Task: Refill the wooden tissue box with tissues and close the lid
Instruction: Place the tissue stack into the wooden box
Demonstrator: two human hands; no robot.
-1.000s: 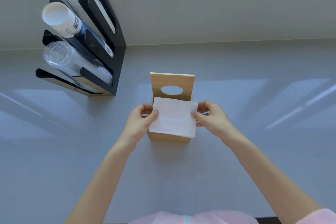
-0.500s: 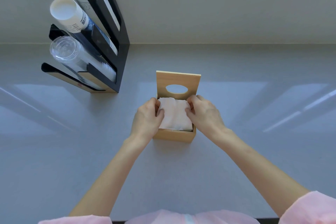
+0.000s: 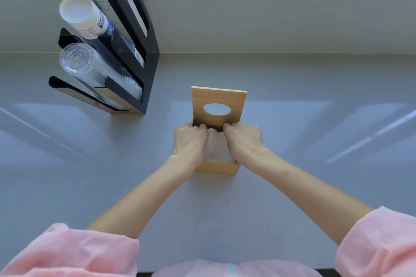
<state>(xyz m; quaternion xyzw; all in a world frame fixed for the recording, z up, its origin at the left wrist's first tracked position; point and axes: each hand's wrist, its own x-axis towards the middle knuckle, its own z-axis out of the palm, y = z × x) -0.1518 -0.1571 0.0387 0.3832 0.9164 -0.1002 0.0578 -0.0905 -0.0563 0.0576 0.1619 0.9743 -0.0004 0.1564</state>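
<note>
Wooden tissue box [image 3: 216, 166] stands on the grey surface [image 3: 292, 87] straight ahead of you, its lid [image 3: 218, 105] raised upright at the back with the oval hole facing you. White tissues [image 3: 218, 146] sit inside the box, showing between your hands. Your left hand [image 3: 191, 141] and right hand [image 3: 244, 139] both press down into the box, knuckles up, fingers curled onto the tissues; whether they pinch anything you cannot tell. A black cup rack [image 3: 135, 56] stands well apart at the far left.
</note>
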